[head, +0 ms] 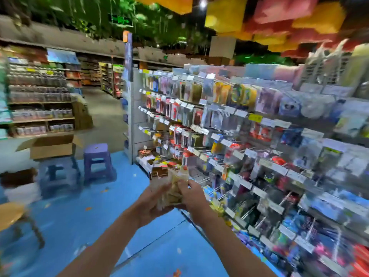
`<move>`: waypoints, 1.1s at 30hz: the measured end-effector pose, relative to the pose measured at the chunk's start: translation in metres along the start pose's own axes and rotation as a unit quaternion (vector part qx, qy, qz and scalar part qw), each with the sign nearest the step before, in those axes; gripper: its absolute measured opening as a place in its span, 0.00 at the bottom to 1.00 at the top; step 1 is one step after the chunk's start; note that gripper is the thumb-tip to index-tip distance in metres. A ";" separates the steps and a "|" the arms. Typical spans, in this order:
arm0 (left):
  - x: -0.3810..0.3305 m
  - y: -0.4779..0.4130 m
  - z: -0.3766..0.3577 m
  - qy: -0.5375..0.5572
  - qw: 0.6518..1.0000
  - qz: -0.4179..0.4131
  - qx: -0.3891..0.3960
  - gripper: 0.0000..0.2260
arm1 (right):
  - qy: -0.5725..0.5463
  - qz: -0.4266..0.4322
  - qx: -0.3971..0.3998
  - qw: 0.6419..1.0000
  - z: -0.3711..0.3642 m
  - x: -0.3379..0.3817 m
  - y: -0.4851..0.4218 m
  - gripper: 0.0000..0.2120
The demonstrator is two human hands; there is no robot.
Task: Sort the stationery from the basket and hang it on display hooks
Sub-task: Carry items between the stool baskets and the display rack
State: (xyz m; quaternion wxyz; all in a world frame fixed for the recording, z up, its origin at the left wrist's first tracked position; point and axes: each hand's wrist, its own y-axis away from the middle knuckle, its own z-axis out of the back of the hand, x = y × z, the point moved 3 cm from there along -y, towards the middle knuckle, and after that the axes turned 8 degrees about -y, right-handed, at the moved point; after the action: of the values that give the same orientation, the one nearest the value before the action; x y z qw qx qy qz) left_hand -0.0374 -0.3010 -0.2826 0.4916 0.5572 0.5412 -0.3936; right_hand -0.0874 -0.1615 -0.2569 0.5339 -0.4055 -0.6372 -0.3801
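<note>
While the hook rack [200,177] stands at three o'clock, left hand [152,203] and right hand [192,194] both grip one blurred packet bundle [169,181].

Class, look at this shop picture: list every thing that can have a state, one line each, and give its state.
left hand, grips the bundle of packets.
right hand, grips the same bundle.
bundle of packets, held up, not yet hung.
cardboard box, flaps open, on the blue stool.
purple stool, upright on the floor.
display rack, mostly filled with hung packets.
</note>
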 end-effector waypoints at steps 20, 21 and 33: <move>-0.029 -0.311 -0.207 -0.041 0.959 0.022 0.280 0.24 | -0.017 0.074 -0.256 0.964 0.260 0.079 -0.152 0.15; -0.035 -0.325 -0.212 -0.049 0.957 0.020 0.287 0.27 | -0.025 0.077 -0.273 0.958 0.267 0.084 -0.161 0.11; -0.014 -0.425 -0.289 -0.103 0.909 0.031 0.402 0.17 | -0.245 0.047 -0.374 0.893 0.364 0.069 -0.174 0.14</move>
State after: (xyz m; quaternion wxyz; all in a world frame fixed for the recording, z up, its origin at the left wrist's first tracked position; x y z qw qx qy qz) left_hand -0.4866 -0.0519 -0.2613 0.2906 0.6805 0.2664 -0.6176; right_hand -0.3908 0.1133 -0.2494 0.1873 -0.6849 -0.5388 -0.4534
